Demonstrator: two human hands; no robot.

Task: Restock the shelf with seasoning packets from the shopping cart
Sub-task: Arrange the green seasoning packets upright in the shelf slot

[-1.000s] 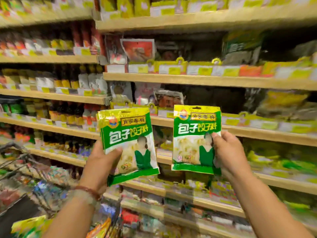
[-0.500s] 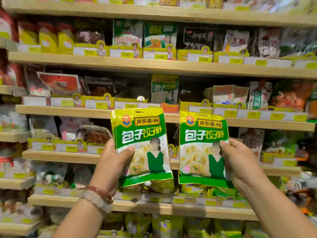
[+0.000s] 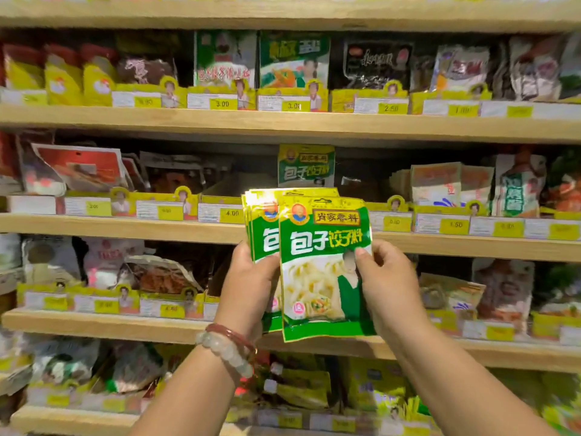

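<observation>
packets (image 3: 323,265) overlapped, before shelf (image 3: 125,226)

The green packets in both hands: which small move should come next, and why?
Probably lift the fanned green packets, held by the left hand and the right hand, up and back toward the matching packet on the shelf. It stands alone just above them, with dark space around it, so that slot seems to need stock.

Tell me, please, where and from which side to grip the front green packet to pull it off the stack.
Pinch the front packet at its right edge, from the right. That edge sticks out free, where the right hand pinches it already; its left side overlaps the stack that the left hand holds.
</observation>
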